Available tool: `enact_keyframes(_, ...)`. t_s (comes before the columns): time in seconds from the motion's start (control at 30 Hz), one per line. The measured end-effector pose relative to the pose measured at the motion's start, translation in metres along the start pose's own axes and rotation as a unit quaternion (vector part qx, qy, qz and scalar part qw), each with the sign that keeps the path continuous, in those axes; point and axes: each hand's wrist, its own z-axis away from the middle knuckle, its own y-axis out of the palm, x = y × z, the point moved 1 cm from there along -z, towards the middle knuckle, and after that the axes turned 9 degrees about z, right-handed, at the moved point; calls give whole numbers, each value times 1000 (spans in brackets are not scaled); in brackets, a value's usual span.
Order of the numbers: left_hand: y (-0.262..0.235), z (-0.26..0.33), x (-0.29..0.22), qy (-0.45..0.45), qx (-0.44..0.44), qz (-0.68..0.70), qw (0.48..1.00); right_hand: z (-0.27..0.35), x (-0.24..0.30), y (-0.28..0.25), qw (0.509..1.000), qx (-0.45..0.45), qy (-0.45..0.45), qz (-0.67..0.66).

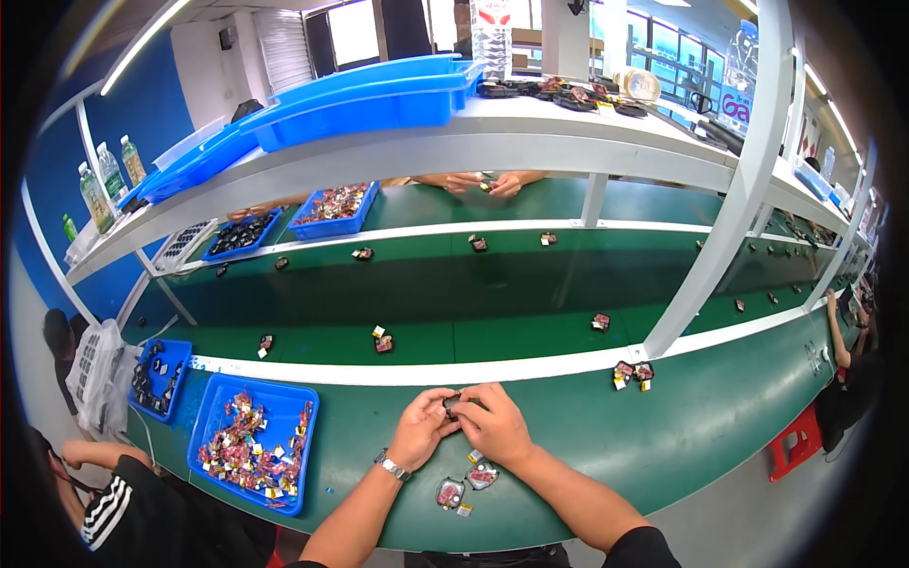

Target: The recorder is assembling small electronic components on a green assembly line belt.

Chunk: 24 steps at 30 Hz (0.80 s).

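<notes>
Both my hands meet over the green bench [587,445], close to its white rail. My left hand [423,425], with a metal watch on the wrist, closes its fingers round a small black plastic casing [452,405]. From the other side my right hand [495,425] pinches the same casing; its fingertips hide part of it. Between my forearms lie two small assemblies, one clear-edged with red parts and a yellow-white tag [450,492], the other just beside it [482,475]. Two more dark-cased assemblies [632,375] sit at the rail to the right.
A blue tray [200,452] of red tagged parts stands left of my hands, a smaller blue tray [169,417] of black pieces beyond it. Assemblies lie spaced along the dark green belt [492,312]. A white post [710,199] and shelf [568,156] rise ahead. Co-workers sit around.
</notes>
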Motion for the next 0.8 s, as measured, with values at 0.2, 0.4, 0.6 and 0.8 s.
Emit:
enact_keyframes(0.2, 1, 2, -2, -1, -8, -4, 1000, 1, 5, 3, 1000, 5, 3, 16)
enact_keyframes(0.4, 1, 0, -1, -10, -4, -1, 1000, 3, 4, 3, 997, 5, -13, 70)
enact_keyframes(0.6, 3, 3, -3, -7, -15, -17, 1000, 4, 6, 9, 997, -1, -16, 81)
enact_keyframes(0.8, 3, 2, 0, -8, -21, -30, 999, 5, 5, 12, 997, -2, 7, 75)
